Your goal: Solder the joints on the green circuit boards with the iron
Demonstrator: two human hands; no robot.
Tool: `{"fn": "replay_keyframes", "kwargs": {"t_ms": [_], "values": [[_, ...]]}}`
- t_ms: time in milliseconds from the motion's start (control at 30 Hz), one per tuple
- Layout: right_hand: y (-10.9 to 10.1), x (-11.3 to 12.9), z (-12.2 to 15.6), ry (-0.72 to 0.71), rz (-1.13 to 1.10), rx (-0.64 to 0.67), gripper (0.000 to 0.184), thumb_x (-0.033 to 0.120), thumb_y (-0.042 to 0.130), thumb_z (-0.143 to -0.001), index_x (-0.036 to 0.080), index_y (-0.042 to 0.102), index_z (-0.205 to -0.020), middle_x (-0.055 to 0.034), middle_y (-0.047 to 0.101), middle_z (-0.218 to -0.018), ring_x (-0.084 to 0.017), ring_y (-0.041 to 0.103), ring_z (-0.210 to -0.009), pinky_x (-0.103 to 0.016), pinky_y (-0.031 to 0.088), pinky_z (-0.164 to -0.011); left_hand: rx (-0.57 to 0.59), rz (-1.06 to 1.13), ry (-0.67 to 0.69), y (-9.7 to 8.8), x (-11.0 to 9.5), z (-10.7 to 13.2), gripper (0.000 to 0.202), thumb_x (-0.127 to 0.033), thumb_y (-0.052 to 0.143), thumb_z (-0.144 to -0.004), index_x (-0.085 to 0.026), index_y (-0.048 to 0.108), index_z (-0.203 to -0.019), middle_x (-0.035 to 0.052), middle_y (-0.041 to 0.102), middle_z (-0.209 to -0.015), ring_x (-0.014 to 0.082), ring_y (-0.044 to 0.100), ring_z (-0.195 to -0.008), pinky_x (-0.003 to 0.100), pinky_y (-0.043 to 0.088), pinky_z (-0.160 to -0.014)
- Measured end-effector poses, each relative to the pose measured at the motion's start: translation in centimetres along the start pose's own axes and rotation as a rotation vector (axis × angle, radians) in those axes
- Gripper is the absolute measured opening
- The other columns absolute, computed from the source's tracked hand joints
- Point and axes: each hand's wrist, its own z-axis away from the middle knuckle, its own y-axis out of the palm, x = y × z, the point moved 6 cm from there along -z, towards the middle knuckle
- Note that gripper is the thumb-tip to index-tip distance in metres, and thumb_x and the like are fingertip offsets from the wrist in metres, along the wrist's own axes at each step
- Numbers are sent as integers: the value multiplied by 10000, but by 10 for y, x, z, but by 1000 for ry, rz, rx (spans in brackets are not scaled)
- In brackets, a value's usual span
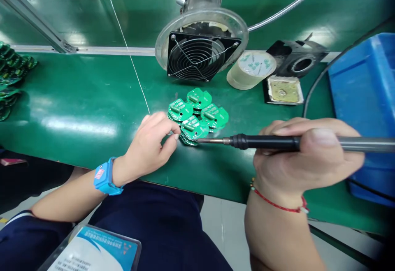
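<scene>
My right hand (304,156) is closed round a soldering iron (265,142), held level with its tip pointing left onto the nearest of several small round green circuit boards (197,114) stacked on the green bench (77,110). My left hand (151,143), with a blue wrist strap (105,176), pinches a thin solder wire (129,53) that runs up and away to the back; its fingertips sit right beside the same board, close to the iron's tip.
A fume extractor fan (200,55) stands behind the boards. A roll of tape (251,69), an iron stand (298,61) and a sponge tray (284,90) lie to its right. A blue bin (367,98) is at far right, more green boards (12,77) at far left.
</scene>
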Motion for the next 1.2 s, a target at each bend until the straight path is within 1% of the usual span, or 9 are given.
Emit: {"fn": "replay_keyframes", "kwargs": {"t_ms": [100, 333, 600, 700, 900, 1067, 1200], "values": [[1, 1, 1, -13, 38, -5, 209, 267, 611, -777, 158, 622, -599, 49, 553, -484, -92, 444, -343, -255, 237, -266, -12, -30, 7, 1, -1, 0, 124, -119, 499, -900, -166, 581, -819, 2, 584, -761, 135, 514, -739, 321, 368, -715], [2, 0, 0, -1, 64, 10, 200, 265, 615, -765, 163, 603, -594, 56, 561, -490, -75, 416, -316, -244, 248, -274, -6, -42, 26, 7, -2, 0, 128, -117, 496, -900, -174, 574, -815, -2, 594, -768, 138, 521, -740, 325, 357, -721], [3, 0, 0, -7, 72, 15, 194, 269, 609, -763, 170, 583, -597, 65, 541, -474, -76, 420, -322, -238, 256, -288, -40, -147, 151, 12, -13, -2, 159, -142, 492, -940, -170, 596, -822, 7, 576, -758, 155, 513, -742, 319, 337, -687], [3, 0, 0, -2, 77, 13, 198, 274, 604, -768, 174, 577, -599, 69, 529, -475, -76, 425, -331, -235, 264, -292, -38, -174, 168, 12, -14, -2, 154, -150, 497, -941, -172, 609, -837, 14, 584, -770, 164, 519, -750, 321, 335, -686], [4, 3, -1, -43, 99, -19, 211, 271, 582, -779, 177, 563, -590, 70, 454, -456, -76, 454, -359, -214, 253, -295, -49, -177, 174, 10, -14, -3, 182, -123, 473, -929, -160, 639, -864, 22, 575, -773, 167, 531, -746, 329, 340, -680], [3, 3, -1, -36, 131, -23, 200, 257, 574, -775, 172, 568, -595, 62, 482, -466, -79, 449, -356, -226, 271, -298, -15, -206, 181, 16, -14, -5, 178, -131, 471, -943, -169, 631, -874, 27, 592, -791, 176, 541, -782, 334, 345, -690], [3, 2, -1, -24, 143, -11, 197, 264, 581, -775, 169, 568, -603, 59, 502, -477, -71, 439, -347, -219, 283, -308, 17, -246, 200, 21, -17, -6, 163, -123, 496, -930, -165, 633, -854, 33, 585, -785, 186, 518, -773, 333, 332, -675]]}}
